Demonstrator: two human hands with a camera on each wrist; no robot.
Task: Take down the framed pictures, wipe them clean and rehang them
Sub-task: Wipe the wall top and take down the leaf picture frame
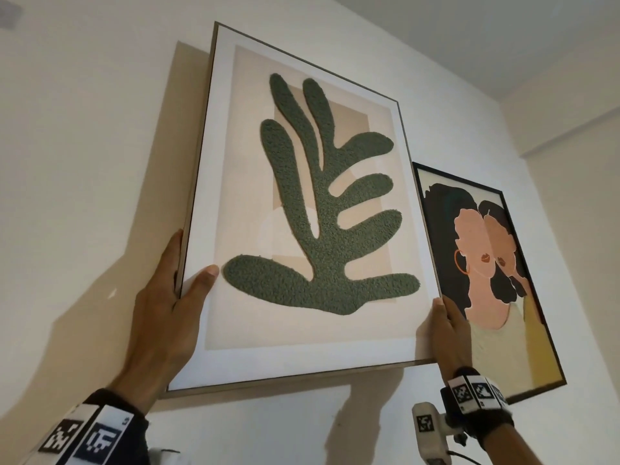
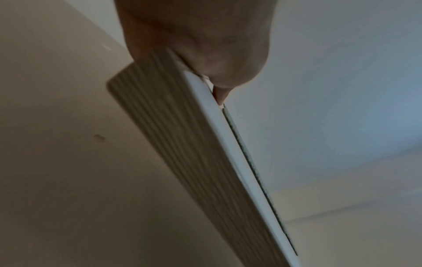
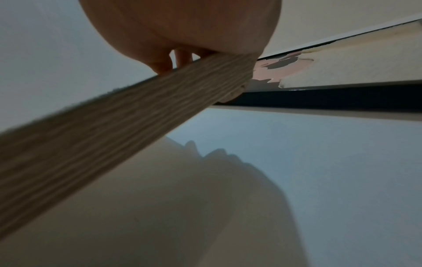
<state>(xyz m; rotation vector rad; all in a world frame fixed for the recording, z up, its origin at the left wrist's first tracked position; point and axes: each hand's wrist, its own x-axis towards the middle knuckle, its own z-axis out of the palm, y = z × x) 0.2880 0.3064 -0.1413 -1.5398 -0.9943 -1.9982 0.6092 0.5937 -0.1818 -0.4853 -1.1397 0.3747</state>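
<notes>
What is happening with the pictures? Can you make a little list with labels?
held picture: leaf picture, green leaf shape, pale wood frame
left hand: grips its left edge, thumb on the front
right hand: grips its lower right corner
tilt: leaf picture leans crooked, its left side off the wall
other picture: faces picture, black frame, on the wall to the right, partly behind the leaf picture
cloth: none in view
</notes>
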